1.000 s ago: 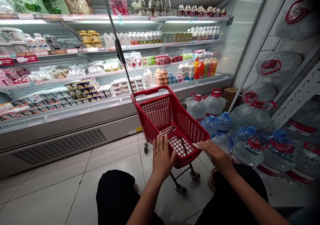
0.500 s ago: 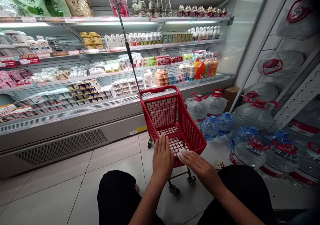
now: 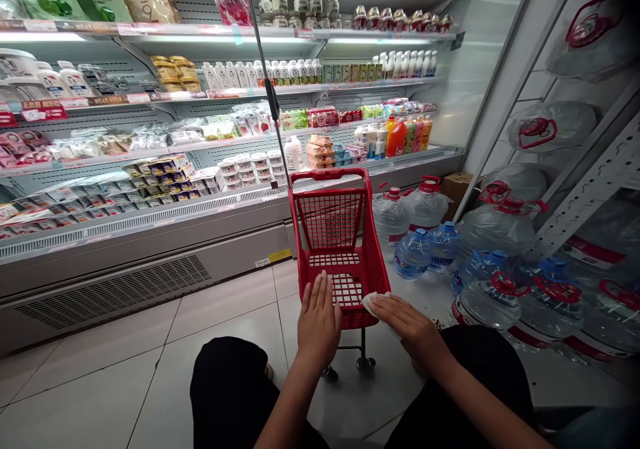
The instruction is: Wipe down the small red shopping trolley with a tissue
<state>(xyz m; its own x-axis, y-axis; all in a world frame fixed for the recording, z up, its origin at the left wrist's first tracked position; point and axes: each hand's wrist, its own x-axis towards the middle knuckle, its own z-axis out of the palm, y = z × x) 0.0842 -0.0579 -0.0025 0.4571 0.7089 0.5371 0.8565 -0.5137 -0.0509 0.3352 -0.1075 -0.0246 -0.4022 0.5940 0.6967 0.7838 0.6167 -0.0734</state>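
Note:
A small red plastic shopping cart [image 3: 376, 256] with a grid basket stands on the floor between my knees and the fridge. My left hand [image 3: 319, 322] rests at the near left corner of its rim, fingers stretched out and together, palm down. At the near right corner, my right hand [image 3: 411, 326] presses a folded white wipe [image 3: 369, 304] to the rim under its fingers. Part of the wipe is hidden by the fingertips. A thin dark pole [image 3: 270, 89] rises from the cart's far left corner.
An open refrigerated display [image 3: 150, 236] with dairy cups, bottles and bags spans the back. Several large water bottles [image 3: 413, 252] stand right of the cart, beside a white metal rack [image 3: 590, 182]. My black-trousered knees [image 3: 227, 376] flank my arms.
The cart has turned, its near end swinging left, and its wheels have shifted. My left hand has moved slightly left with it; my right hand stays at the near right corner with the wipe.

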